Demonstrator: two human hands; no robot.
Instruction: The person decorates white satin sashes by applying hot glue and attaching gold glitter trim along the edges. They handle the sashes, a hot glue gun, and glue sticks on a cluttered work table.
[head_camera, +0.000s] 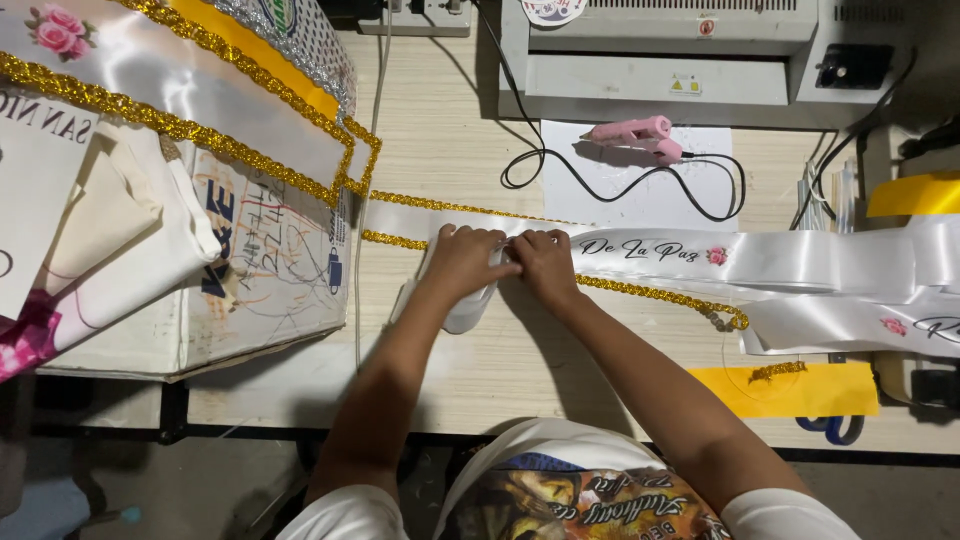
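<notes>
A white satin ribbon sash (780, 262) with dark script lettering and small pink roses lies across the wooden table (600, 360). Gold glitter trim (640, 292) runs along its edges. My left hand (462, 260) and my right hand (545, 262) sit side by side on the sash near its left part, fingers curled and pressing the ribbon and trim down. A folded loop of the white ribbon (470, 312) hangs below my left hand.
A pink glue gun (635, 136) with a black cord rests on white paper at the back. Behind it stands a grey machine (660, 60). Stacked sashes and a cardboard box (260, 270) fill the left. Yellow ribbon (790, 390) and blue-handled scissors (832, 428) lie at the front right.
</notes>
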